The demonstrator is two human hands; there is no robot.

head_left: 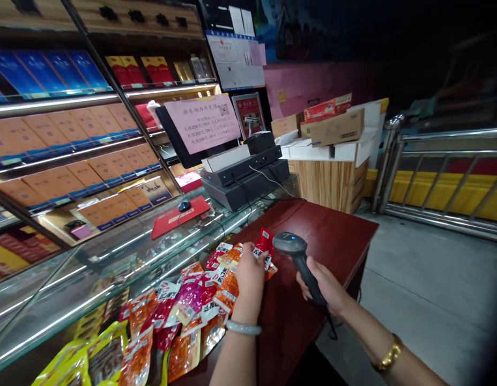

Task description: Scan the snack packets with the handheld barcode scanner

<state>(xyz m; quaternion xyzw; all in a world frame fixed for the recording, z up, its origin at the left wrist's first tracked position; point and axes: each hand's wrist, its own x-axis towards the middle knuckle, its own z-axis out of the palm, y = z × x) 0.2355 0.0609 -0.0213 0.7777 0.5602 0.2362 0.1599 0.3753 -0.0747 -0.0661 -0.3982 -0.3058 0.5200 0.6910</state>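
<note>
My right hand (324, 284) is wrapped round the handle of a dark grey barcode scanner (290, 244), and a small blue light shows on top of its head. The scanner's head points left, towards my left hand (251, 262). That hand, with a pale bangle at its wrist, pinches a red snack packet (266, 238) at the right end of a pile; its fingertips are partly hidden. Shiny snack packets (190, 300) in orange, red and magenta lie heaped below and left of it. Larger yellow-green bags (107, 354) lie at the near left.
The packets lie on a dark red wooden table (320, 225) beside a glass counter (111, 268). A mouse (184, 206) rests on a red mat (179, 219). Behind stand a monitor (179, 145) with a pink notice and a cash drawer (248, 182). A metal railing (449, 136) is at right.
</note>
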